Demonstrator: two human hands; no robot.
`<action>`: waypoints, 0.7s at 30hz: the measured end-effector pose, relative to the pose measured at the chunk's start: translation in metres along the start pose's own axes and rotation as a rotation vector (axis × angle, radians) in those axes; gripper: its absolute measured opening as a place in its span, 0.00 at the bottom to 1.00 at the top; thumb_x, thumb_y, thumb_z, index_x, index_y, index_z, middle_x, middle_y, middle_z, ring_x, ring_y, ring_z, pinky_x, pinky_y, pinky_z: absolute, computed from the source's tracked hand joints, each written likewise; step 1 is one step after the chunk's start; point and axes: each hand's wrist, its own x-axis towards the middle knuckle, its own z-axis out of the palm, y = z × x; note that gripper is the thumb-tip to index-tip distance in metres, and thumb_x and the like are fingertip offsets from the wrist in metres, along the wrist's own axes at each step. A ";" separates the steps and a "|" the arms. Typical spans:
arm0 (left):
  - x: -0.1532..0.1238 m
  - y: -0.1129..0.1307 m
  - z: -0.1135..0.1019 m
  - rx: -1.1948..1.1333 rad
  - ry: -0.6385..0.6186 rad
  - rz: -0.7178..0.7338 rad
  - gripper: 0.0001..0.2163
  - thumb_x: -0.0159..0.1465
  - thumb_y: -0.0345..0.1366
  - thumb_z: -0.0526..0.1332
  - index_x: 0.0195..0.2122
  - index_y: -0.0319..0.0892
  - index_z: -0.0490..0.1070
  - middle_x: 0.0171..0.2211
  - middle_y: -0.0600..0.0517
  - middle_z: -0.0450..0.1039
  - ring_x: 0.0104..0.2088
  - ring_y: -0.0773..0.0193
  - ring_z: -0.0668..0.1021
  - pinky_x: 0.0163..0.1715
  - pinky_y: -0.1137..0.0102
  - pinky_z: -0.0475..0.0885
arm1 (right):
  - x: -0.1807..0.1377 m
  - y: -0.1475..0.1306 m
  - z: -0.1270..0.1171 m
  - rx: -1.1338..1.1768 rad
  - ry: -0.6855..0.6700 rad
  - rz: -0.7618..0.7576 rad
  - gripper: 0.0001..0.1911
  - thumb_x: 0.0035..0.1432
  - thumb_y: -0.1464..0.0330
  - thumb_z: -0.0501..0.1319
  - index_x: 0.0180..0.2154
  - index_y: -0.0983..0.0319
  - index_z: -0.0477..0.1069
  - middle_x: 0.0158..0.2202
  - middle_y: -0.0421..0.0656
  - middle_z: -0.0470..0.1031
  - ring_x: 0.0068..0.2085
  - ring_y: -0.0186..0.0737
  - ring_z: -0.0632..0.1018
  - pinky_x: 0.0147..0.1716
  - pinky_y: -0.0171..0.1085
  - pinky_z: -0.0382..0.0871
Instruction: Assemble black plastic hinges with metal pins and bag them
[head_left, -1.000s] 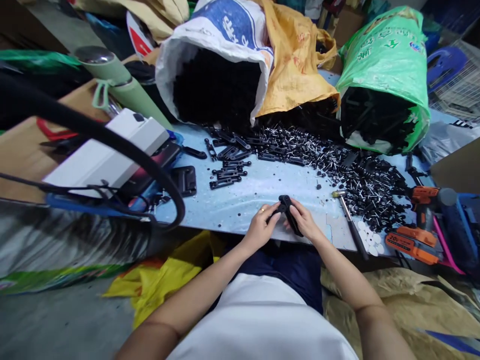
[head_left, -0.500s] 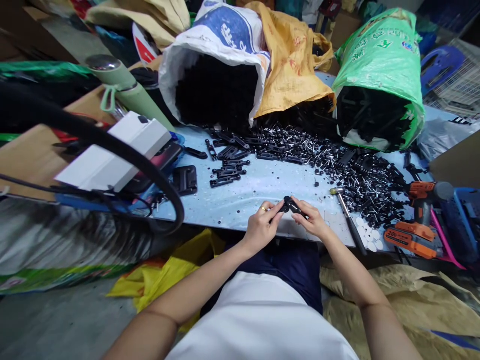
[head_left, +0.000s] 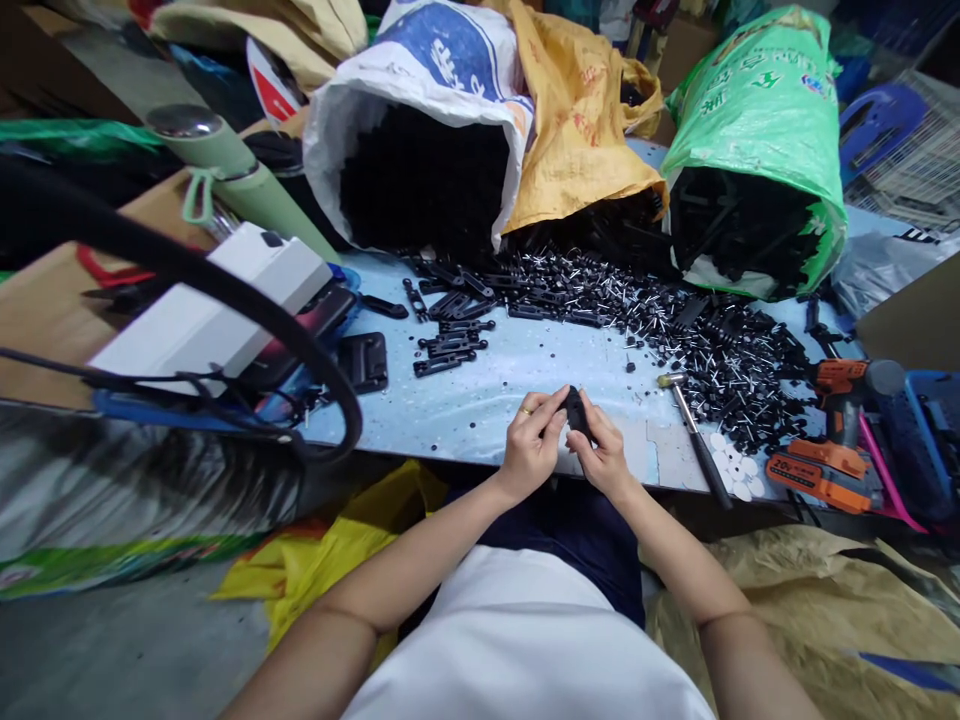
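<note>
A small black plastic part (head_left: 577,412) is pinched between both hands, just over the front edge of the light blue table (head_left: 420,430). My left hand (head_left: 533,437), with a ring on one finger, closes on its left side. On the other side my right hand (head_left: 600,440) grips it with thumb and fingers. Fingertips cover much of the part, so its exact kind is not clear. Beyond the hands, several black arm-shaped pieces (head_left: 450,348) lie in a loose stack. A hammer (head_left: 697,440) with a black handle rests to the right.
A heap of black parts with metal pins (head_left: 712,350) spreads across the back right. Behind it lie a white sack (head_left: 322,150), an orange sack (head_left: 577,150) and a green sack (head_left: 757,120). An orange cordless drill (head_left: 832,450) stands right, near white discs (head_left: 737,468). A black cable (head_left: 300,340) arches at left.
The right hand has shifted left and turned inward. The black part, earlier angled out to the right, now stands more upright between the hands. The camera view has moved slightly.
</note>
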 end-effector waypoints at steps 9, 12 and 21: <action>-0.014 -0.023 0.005 0.187 -0.208 -0.187 0.18 0.65 0.34 0.47 0.55 0.40 0.61 0.43 0.43 0.69 0.44 0.58 0.73 0.42 0.63 0.70 | 0.018 0.027 -0.021 -0.267 -0.208 0.042 0.25 0.61 0.56 0.49 0.58 0.55 0.59 0.42 0.46 0.71 0.39 0.40 0.73 0.40 0.39 0.68; -0.013 -0.028 0.007 0.399 -0.441 -0.038 0.21 0.61 0.29 0.52 0.56 0.45 0.60 0.51 0.42 0.65 0.52 0.52 0.68 0.51 0.53 0.62 | 0.050 0.045 -0.063 -0.510 -0.146 0.132 0.22 0.60 0.57 0.51 0.52 0.58 0.66 0.44 0.48 0.70 0.42 0.44 0.73 0.42 0.41 0.68; 0.020 -0.029 0.018 0.619 -0.950 0.377 0.15 0.62 0.24 0.50 0.49 0.41 0.66 0.33 0.47 0.73 0.39 0.60 0.74 0.43 0.64 0.64 | 0.136 0.078 -0.138 -0.970 0.000 0.289 0.19 0.61 0.65 0.50 0.52 0.63 0.65 0.47 0.51 0.68 0.49 0.48 0.67 0.44 0.42 0.65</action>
